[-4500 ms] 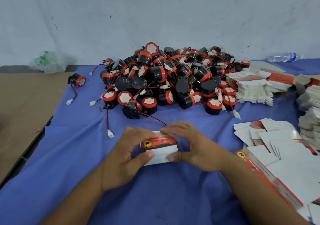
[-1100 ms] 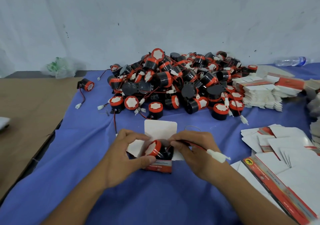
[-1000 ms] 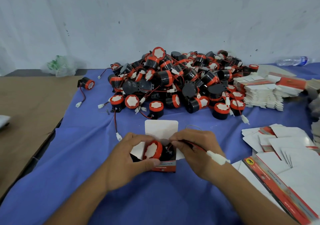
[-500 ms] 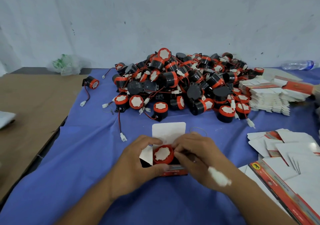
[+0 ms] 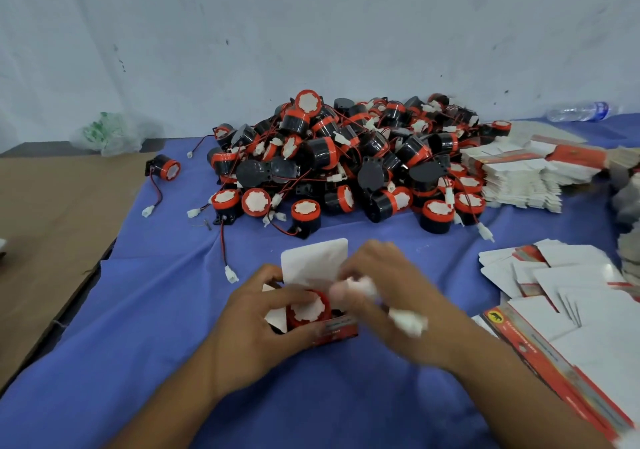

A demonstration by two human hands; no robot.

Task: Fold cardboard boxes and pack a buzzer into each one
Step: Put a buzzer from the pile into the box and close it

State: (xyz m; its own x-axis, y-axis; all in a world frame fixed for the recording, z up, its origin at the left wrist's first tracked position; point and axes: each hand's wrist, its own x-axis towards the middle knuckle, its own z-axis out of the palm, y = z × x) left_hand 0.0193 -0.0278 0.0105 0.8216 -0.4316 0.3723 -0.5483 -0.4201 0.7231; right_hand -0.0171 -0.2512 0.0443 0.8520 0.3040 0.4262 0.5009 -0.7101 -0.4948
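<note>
Buzzer (image 5: 308,308): likely light, rigid plastic, seated in thin, bendable box (image 5: 334,331); grip by box walls. Left hand (image 5: 256,331) fingers wrap box; right hand (image 5: 388,293) blurred, grip unclear.

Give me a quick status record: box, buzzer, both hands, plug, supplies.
box: upright on the blue cloth, top flap open and standing at the back
buzzer: inside the box, red-rimmed face up
left hand: grips the box
right hand: over the box's right side, motion-blurred, grip unclear
plug: white, blurred, by the right wrist, outside the box
supplies: buzzer pile behind, flat boxes to the right
likely next: tuck the plug in, close the flap
</note>
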